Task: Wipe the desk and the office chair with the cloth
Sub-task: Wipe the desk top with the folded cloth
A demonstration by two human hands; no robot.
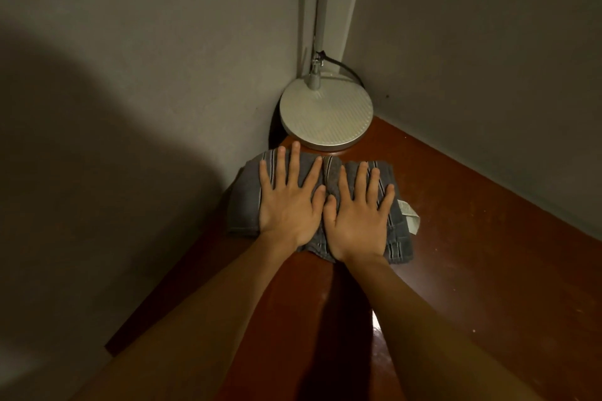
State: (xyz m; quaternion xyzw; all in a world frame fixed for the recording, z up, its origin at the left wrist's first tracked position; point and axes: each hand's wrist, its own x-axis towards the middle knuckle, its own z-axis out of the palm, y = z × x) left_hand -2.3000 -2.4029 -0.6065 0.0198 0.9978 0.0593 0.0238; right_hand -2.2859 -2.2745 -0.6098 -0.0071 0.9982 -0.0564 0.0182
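Cloth [329, 172], soft, light and folded, lies on the desk [472, 238] corner beside the lamp base [325, 114]; we press it with left hand [290, 205] and right hand [358, 215] spread flat.

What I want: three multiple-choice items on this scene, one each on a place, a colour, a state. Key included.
1. Where on the reddish-brown wooden desk does the round white lamp base stand? A) far corner B) near edge C) middle
2. What colour is the folded striped cloth? A) red B) grey C) yellow
3. How do the left hand and right hand lie on it? A) as fists B) flat, fingers spread C) pinching an edge
Key: 1 A, it sits at the desk's far end, beyond the cloth; 2 B, grey shows round the hands; 3 B, every finger lies straight.
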